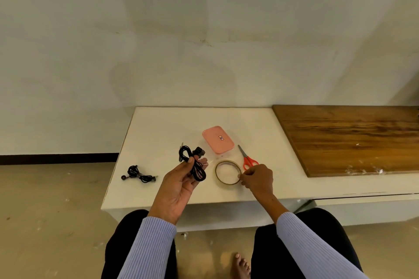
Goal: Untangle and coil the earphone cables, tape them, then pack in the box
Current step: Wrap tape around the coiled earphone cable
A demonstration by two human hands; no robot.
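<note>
I am watching the left hand (179, 184) holding a coiled black earphone cable (192, 163) up above the white table (158, 124), thumb and fingers curled round the bundle's middle. The right hand (257, 178) is pinching the near right rim of the clear tape roll (227, 172), which is lying flat just beside the red scissors (248, 159).

The worry I am seeing: the left grip is covering only the waist of the bundle, so loops at either end could spring loose while the other hand is busy hunting for the tape's end. The roll could also slide or lift whole instead of peeling.

The bundle's long axis is running from far-left to near-right, with the plug end seemingly pointing away. A second earphone cable (138, 175) is lying still bunched at the table's left edge, and the pink box (217, 139) is sitting shut beyond the tape.
</note>
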